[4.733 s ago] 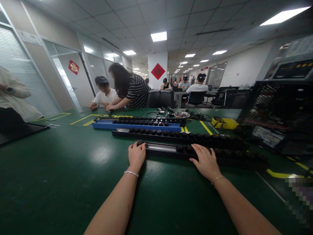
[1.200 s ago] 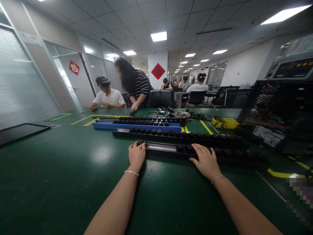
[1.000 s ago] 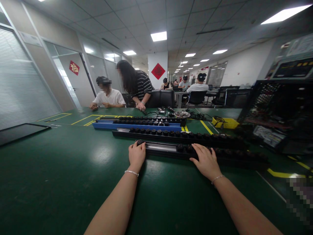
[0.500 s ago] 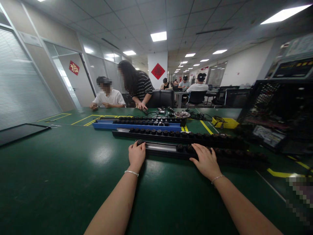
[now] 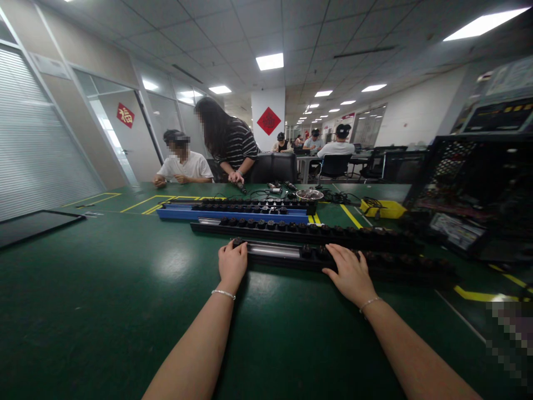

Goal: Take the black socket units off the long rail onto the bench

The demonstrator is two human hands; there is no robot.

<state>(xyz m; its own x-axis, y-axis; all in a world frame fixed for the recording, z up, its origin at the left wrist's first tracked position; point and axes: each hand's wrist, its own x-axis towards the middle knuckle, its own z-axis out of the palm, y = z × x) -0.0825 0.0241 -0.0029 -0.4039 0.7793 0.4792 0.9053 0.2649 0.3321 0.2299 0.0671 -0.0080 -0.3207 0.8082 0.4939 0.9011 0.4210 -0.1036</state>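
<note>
A long black socket strip (image 5: 275,259) lies across the green table, with a bare silvery channel toward its left end and round black modules along the right. My left hand (image 5: 233,265) is closed around its left end, beside a round black module (image 5: 237,242). Over its middle, my right hand (image 5: 350,272) has its fingers on top and the thumb at the near side. The fingertips of both hands are partly hidden behind the strip. A second black socket strip (image 5: 270,226) lies parallel just beyond, and past it a blue rail (image 5: 179,213) bears more black modules.
Farther back are a metal bowl (image 5: 310,194), tangled cables and a yellow tray (image 5: 385,209). An open computer case (image 5: 466,183) stands at right; a black frame (image 5: 39,228) lies at left. Across the table, one person sits and another leans over with a dark tool (image 5: 241,186).
My hands and the socket strip have stayed in place. The standing person across the table has shifted slightly left, and the dark tool in their hands shows more clearly.
</note>
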